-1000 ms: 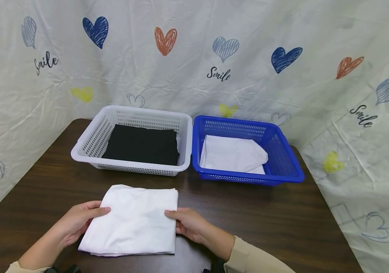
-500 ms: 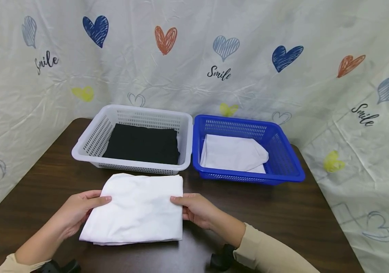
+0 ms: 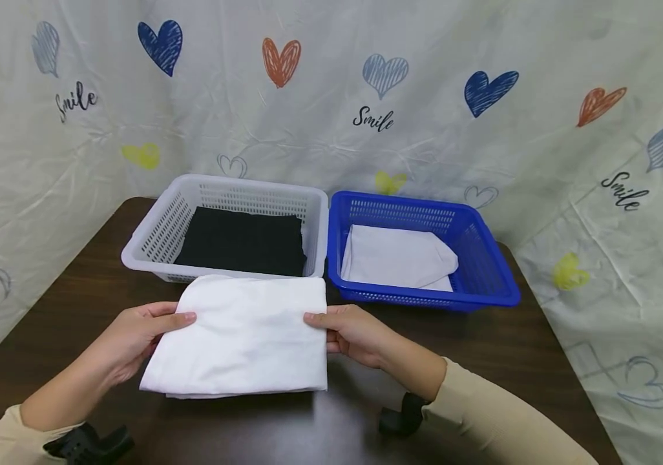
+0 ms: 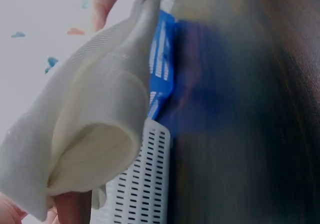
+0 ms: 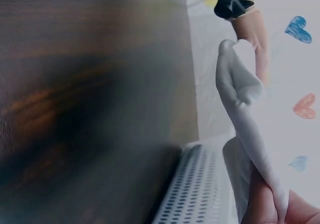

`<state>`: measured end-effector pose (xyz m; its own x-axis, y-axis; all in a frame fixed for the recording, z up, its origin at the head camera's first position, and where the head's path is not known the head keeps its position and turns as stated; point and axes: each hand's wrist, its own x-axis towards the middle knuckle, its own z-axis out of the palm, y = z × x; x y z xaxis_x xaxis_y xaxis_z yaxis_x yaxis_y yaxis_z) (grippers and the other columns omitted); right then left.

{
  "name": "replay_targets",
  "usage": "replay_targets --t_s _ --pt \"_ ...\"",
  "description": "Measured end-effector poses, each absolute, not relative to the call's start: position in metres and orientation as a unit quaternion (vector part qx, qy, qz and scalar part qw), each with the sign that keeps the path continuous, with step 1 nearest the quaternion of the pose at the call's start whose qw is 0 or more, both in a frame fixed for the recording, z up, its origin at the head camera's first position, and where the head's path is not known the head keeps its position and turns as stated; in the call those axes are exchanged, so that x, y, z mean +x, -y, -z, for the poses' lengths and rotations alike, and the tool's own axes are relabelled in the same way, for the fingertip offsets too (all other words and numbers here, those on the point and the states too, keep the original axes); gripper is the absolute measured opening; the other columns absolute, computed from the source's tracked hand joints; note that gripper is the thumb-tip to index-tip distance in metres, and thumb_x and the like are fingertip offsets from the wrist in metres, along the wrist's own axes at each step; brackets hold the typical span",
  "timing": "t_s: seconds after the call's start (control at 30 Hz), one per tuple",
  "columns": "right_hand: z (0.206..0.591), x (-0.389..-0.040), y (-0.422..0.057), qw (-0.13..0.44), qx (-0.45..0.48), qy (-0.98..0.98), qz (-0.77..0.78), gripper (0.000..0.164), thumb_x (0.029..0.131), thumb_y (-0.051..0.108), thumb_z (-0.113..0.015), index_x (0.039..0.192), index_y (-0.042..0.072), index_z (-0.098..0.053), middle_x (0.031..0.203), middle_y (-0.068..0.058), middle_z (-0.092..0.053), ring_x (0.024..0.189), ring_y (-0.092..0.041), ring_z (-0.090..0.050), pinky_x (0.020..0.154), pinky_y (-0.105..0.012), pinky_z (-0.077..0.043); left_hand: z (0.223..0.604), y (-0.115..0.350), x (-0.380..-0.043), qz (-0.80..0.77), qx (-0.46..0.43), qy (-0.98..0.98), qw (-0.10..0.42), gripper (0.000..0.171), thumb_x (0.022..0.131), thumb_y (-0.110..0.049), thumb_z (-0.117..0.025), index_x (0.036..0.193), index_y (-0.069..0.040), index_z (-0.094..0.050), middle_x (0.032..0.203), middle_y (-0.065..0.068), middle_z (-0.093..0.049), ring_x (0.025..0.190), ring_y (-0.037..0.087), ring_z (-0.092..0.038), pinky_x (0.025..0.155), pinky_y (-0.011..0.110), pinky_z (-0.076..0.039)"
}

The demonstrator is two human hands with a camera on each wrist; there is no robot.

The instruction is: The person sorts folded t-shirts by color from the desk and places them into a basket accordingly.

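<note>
A folded white cloth [image 3: 244,342] is held up flat between both hands, above the table. My left hand [image 3: 134,339] pinches its left edge, thumb on top and fingers underneath. On the opposite edge my right hand [image 3: 355,332] grips it the same way. The left wrist view shows the cloth's [image 4: 105,98] rolled fold from the side, and the right wrist view shows its layered edge [image 5: 250,134] clear of the table. The cloth's far edge overlaps the front of the white basket [image 3: 157,265] in the head view.
Folded black fabric [image 3: 241,242] lies in the white basket. Beside it on the right, a blue basket [image 3: 483,300] holds folded white fabric [image 3: 395,258]. Both stand at the back of the dark wooden table [image 3: 483,361], before a heart-printed curtain [image 3: 320,97].
Both hands have carried the folded white cloth up and forward toward the baskets, drifting slightly right. Their grip looks the same, and the baskets have stayed in place.
</note>
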<state>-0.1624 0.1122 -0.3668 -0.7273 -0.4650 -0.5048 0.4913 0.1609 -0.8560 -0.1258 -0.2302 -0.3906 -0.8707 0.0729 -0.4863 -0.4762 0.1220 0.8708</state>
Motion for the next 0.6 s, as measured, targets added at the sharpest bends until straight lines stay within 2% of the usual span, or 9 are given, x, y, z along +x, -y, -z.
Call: replay_targets --t_s 0.27,0.6 --pt "0.346 -0.168 -0.124 0.361 0.021 -0.669 0.649 0.038 0.099 0.020 -0.061 0.131 -0.002 -0.060 0.113 -0.008 -0.075 0.091 -0.013 -0.074 0.090 -0.033 -0.059 0.369 0.219 -0.139 -0.668 -0.123 -0.700 0.219 0.068 0.091 -0.031 -0.073 0.143 0.002 -0.044 0.093 -0.006 -0.073 0.084 0.015 -0.073 0.078 0.040 -0.062" --pt "0.327 -0.176 -0.140 0.347 0.022 -0.673 0.653 0.040 0.102 0.020 -0.056 0.134 -0.003 -0.056 0.108 -0.003 -0.075 0.089 -0.012 -0.074 0.087 -0.029 -0.060 0.349 0.205 -0.153 -0.676 -0.102 -0.694 0.224 0.074 0.092 -0.032 -0.072 0.149 0.000 -0.038 0.097 -0.006 -0.073 0.087 0.015 -0.074 0.080 0.042 -0.061"
